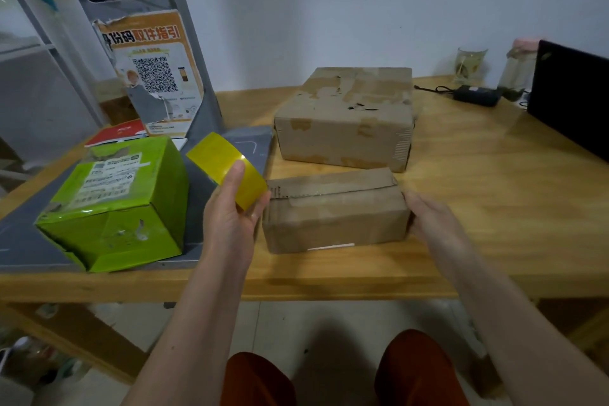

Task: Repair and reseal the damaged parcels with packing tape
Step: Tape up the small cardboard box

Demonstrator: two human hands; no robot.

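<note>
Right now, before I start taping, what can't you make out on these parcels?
Head view only:
- small brown box: right end hidden by the right hand.
- tape roll: loose end not visible, partly covered by the left hand.
- green box: label print too small to read.
- large brown box: back and underside hidden.

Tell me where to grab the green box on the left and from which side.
Take the green box by its two opposite side walls, coming down from above. It sits tilted on the grey tray with a crushed, gaping lower corner, so avoid that torn edge; the flat walls probably give firmer purchase.
</note>
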